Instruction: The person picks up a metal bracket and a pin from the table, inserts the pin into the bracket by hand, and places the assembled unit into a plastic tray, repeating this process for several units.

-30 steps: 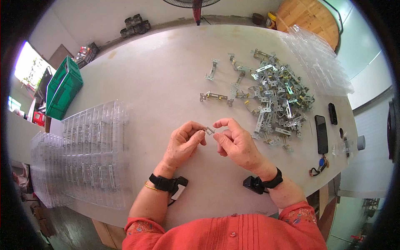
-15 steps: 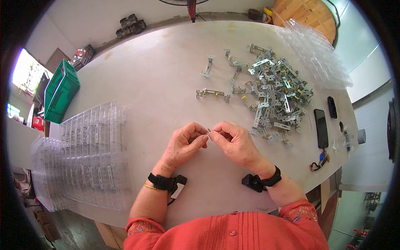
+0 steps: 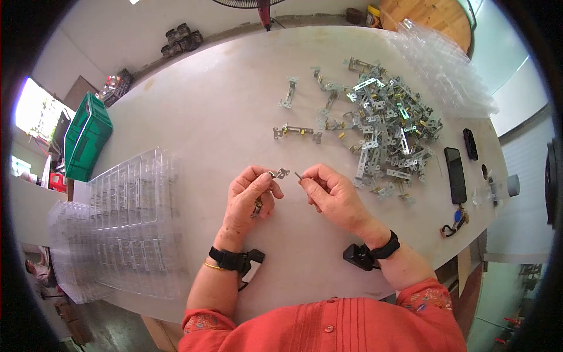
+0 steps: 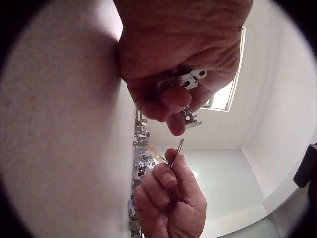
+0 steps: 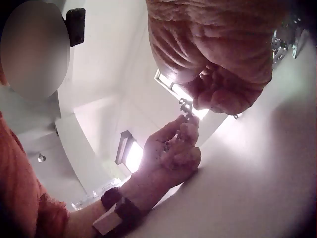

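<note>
My left hand (image 3: 239,200) grips a metal bracket (image 3: 282,173) like those in the pile. Its flat, holed end sticks out past the thumb and forefinger, and the other end (image 4: 198,74) shows by the palm in the left wrist view. Most of its middle is hidden by the fingers. My right hand (image 3: 335,198) pinches a thin metal pin (image 3: 298,175) between thumb and forefinger. The pin's tip (image 4: 181,144) points toward the bracket, with a small gap between them. Both hands are above the front middle of the table (image 3: 211,117).
A heap of metal brackets (image 3: 390,129) lies at right, with several loose ones beside it. Clear plastic trays (image 3: 448,70) lie behind. Filled clear trays (image 3: 132,217) stand at left near a green crate (image 3: 88,138). A phone (image 3: 455,176) lies by the right edge.
The hands came together at the small metal part, then parted. The left hand drew left and turned the bracket so its flat end shows; the pin now shows in the right fingers.
</note>
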A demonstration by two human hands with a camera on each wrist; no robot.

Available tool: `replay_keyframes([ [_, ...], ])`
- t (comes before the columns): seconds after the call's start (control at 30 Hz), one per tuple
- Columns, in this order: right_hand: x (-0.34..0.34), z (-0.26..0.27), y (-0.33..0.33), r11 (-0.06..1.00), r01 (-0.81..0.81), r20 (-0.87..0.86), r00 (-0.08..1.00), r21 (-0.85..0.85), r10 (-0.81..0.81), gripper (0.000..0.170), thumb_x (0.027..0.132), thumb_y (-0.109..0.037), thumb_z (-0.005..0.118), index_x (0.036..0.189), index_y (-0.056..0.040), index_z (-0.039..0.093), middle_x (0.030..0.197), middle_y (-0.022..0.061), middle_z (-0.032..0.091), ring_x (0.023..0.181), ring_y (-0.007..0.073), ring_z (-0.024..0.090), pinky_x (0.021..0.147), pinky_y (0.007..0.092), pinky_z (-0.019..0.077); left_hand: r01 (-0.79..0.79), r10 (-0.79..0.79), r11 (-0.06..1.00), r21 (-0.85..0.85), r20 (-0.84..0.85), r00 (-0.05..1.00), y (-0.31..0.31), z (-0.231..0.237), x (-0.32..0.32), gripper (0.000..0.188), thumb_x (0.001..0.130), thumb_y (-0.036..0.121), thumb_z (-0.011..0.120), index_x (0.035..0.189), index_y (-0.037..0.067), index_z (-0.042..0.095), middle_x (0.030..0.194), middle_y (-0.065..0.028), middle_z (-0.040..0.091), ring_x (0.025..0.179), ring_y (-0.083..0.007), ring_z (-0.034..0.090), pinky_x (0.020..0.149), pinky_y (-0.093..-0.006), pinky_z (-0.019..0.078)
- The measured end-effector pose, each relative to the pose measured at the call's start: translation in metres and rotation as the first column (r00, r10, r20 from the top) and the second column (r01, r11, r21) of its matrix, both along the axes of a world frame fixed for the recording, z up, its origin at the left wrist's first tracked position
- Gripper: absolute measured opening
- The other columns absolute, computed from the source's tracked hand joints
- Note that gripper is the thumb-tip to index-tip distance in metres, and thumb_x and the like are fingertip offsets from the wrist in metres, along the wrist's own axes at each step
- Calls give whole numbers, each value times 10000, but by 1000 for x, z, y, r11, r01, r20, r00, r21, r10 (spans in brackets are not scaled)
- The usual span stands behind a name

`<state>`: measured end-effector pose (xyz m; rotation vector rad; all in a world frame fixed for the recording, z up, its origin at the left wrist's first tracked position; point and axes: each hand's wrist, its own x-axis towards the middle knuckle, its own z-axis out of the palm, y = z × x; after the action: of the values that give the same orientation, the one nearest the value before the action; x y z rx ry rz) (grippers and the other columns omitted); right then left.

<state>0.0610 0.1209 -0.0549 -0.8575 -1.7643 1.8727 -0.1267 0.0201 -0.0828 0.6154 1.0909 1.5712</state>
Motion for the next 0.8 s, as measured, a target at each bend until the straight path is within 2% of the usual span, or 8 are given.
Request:
replay_keyframes([
  [0.03, -1, -2, -1, 999, -25, 15, 1000, 44, 24, 136, 994, -178, 588, 1016, -44, 600, 758, -26, 585, 657, 48, 518, 569, 220, 431, -15, 15, 1000, 18, 13, 1000, 0, 0, 0, 162, 1013, 172, 531, 1060, 36, 605, 768, -134, 677, 382, -83, 474, 405, -222, 414],
  [0.27, 0, 3, -1, 999, -20, 66, 998, 37, 18, 122, 980, -153, 593, 1007, -36, 610, 734, -25, 574, 645, 53, 509, 569, 230, 425, 12, -12, 999, 30, -22, 1000, 1, 1, 3, 162, 1014, 166, 532, 1058, 24, 598, 770, -129, 678, 390, -76, 478, 408, -220, 412],
  [0.37, 0, -3, 0, 998, -40, 54, 998, 54, 37, 123, 979, -154, 592, 1008, -36, 610, 705, -32, 569, 621, 56, 503, 554, 235, 418, 21, -22, 1000, -14, -86, 996, 0, 3, 3, 169, 1014, 171, 535, 1055, 18, 593, 769, -124, 677, 400, -72, 480, 406, -211, 402],
  [0.43, 0, -3, 0, 994, -36, 61, 998, 101, 30, 127, 978, -157, 595, 1010, -35, 611, 683, -25, 566, 602, 63, 501, 541, 245, 416, 50, -52, 998, -24, -110, 993, -1, 4, 3, 212, 996, 219, 587, 1071, 21, 588, 792, -102, 674, 451, -71, 483, 439, -205, 392],
  [0.63, 1, -5, 0, 990, -39, 91, 996, 135, 27, 139, 976, -162, 599, 1003, -26, 607, 681, 5, 575, 608, 75, 525, 541, 254, 426, 41, -46, 999, -36, -157, 987, -1, 8, 6, 219, 988, 231, 604, 1056, 24, 586, 780, -83, 670, 463, -56, 475, 440, -198, 381],
  [0.77, 0, -6, -2, 993, -9, 50, 999, 121, 3, 153, 980, -169, 596, 1001, -18, 599, 698, 5, 587, 614, 72, 535, 539, 249, 431, 96, -107, 994, -58, -238, 965, -2, 7, 6, 213, 987, 233, 606, 1042, 27, 587, 766, -68, 670, 473, -47, 477, 436, -192, 370],
  [0.8, 0, -3, -1, 999, -27, 62, 998, 47, 24, 155, 989, -169, 582, 1026, -19, 587, 715, 4, 586, 615, 73, 531, 541, 244, 436, 97, -112, 993, -71, -239, 965, -2, 7, 7, 208, 984, 230, 609, 1032, 28, 589, 762, -63, 671, 476, -43, 477, 434, -190, 365],
])
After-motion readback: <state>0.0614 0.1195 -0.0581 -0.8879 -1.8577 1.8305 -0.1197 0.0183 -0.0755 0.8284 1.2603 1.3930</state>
